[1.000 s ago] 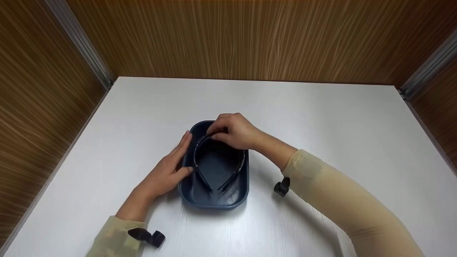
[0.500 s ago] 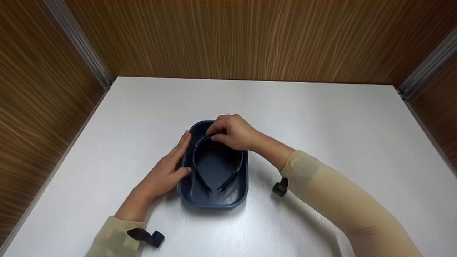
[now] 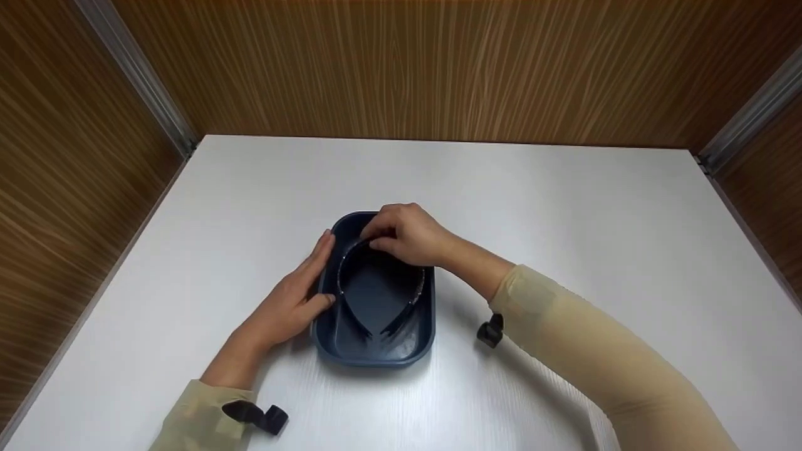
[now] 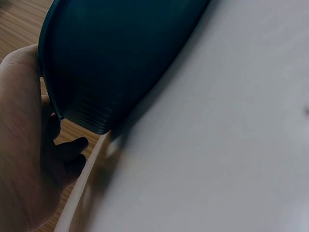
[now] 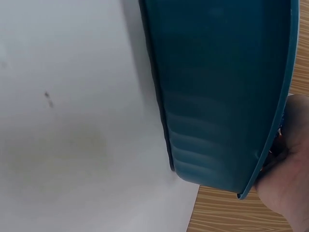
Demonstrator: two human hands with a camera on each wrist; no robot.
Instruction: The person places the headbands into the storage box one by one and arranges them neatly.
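Tub (image 3: 376, 351) sat mid-worktop (image 3: 564, 200). Headband (image 3: 348, 275) lay inside it. Left hand (image 3: 291, 300) rested against tub's left wall; right hand (image 3: 410, 235) over its far end, pinching headband.

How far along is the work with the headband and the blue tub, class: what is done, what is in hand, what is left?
Done: the headband lies inside the blue tub, its two ends pointing toward the person. In hand: the right hand grips the band's curved top at the far end, while the left hand rests flat against the tub's left wall. Left, probably: letting go of the band and drawing both hands away.
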